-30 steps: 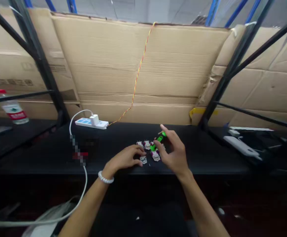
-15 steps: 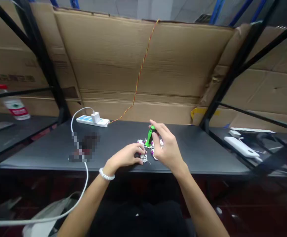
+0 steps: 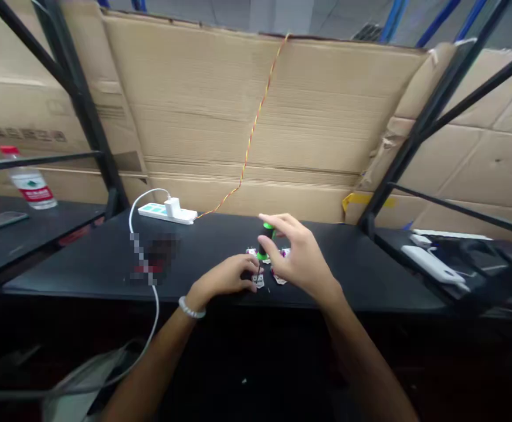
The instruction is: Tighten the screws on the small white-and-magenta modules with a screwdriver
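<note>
My right hand (image 3: 297,258) is closed around a green-and-black screwdriver (image 3: 264,240), held nearly upright with its tip down over a small white-and-purple part (image 3: 258,281). My left hand (image 3: 229,276), with a bead bracelet at the wrist, rests on the black table (image 3: 84,264) and pinches that part between its fingers. Several more of the same small parts (image 3: 282,255) lie in a cluster just behind and to the right of it.
A white power strip (image 3: 168,212) with a charger and white cable lies at the back left. A red-and-yellow wire (image 3: 256,126) hangs down the cardboard wall. A water bottle (image 3: 29,181) stands on the left shelf. White devices (image 3: 431,264) lie on the right shelf.
My right hand has picked the screwdriver up from among the parts, turned it upright and brought it over the part that my left hand holds. The left hand has stayed in place.
</note>
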`<act>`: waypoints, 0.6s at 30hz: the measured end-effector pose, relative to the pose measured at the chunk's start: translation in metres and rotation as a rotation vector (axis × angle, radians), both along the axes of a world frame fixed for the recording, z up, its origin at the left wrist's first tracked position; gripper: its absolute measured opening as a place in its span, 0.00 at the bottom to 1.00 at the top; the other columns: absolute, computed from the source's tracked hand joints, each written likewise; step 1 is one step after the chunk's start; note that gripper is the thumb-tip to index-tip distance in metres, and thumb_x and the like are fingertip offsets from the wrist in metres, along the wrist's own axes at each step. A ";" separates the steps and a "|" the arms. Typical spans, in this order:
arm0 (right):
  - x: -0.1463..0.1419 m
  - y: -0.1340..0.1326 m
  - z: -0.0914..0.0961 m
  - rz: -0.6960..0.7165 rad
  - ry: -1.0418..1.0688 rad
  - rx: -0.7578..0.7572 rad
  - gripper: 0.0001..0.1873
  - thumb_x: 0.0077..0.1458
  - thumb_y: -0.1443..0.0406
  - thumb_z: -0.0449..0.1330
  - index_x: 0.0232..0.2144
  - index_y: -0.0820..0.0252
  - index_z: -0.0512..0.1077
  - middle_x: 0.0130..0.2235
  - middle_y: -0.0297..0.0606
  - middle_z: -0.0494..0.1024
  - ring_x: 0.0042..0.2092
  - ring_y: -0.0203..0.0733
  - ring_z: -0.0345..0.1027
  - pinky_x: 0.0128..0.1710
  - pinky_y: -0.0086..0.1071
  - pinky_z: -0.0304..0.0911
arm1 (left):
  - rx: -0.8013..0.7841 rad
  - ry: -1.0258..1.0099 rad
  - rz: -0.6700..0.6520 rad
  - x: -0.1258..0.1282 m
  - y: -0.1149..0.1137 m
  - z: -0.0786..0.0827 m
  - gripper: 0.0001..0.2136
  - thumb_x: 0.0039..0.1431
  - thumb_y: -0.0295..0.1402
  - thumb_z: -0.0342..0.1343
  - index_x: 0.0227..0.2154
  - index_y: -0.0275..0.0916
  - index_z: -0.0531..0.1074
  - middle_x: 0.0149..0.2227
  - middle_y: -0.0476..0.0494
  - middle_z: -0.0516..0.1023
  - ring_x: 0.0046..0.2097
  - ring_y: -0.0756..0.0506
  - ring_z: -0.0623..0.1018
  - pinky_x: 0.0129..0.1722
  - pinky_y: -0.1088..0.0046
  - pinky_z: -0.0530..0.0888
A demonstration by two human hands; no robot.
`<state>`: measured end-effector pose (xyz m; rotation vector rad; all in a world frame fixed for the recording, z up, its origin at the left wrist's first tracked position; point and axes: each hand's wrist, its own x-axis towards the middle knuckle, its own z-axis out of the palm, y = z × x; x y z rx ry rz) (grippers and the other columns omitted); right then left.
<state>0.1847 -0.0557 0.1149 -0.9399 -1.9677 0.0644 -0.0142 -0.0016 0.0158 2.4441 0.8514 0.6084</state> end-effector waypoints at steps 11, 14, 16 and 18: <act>0.005 0.003 -0.008 0.025 0.058 0.022 0.21 0.65 0.63 0.62 0.59 0.54 0.76 0.49 0.44 0.79 0.49 0.48 0.77 0.52 0.43 0.75 | 0.005 0.012 -0.007 -0.001 0.001 -0.001 0.08 0.58 0.34 0.71 0.40 0.42 0.84 0.54 0.43 0.81 0.56 0.38 0.79 0.60 0.63 0.72; 0.001 0.001 -0.008 0.003 0.114 0.056 0.16 0.62 0.59 0.68 0.52 0.54 0.81 0.43 0.40 0.78 0.42 0.43 0.76 0.46 0.39 0.75 | 0.000 0.006 -0.002 0.000 -0.001 -0.001 0.08 0.59 0.34 0.71 0.41 0.42 0.84 0.55 0.43 0.81 0.56 0.38 0.79 0.61 0.63 0.72; -0.001 0.000 -0.008 0.004 0.114 0.061 0.15 0.64 0.62 0.65 0.52 0.54 0.81 0.44 0.40 0.78 0.41 0.42 0.75 0.44 0.38 0.74 | -0.004 0.012 -0.014 -0.002 -0.002 0.003 0.10 0.59 0.33 0.71 0.43 0.42 0.84 0.55 0.42 0.81 0.57 0.38 0.79 0.62 0.63 0.72; -0.001 0.000 -0.007 0.001 0.098 0.055 0.16 0.65 0.65 0.62 0.54 0.55 0.80 0.45 0.42 0.79 0.40 0.41 0.75 0.44 0.38 0.75 | -0.013 0.009 -0.019 -0.009 -0.004 0.009 0.14 0.60 0.35 0.70 0.49 0.44 0.83 0.56 0.42 0.81 0.57 0.38 0.79 0.62 0.63 0.73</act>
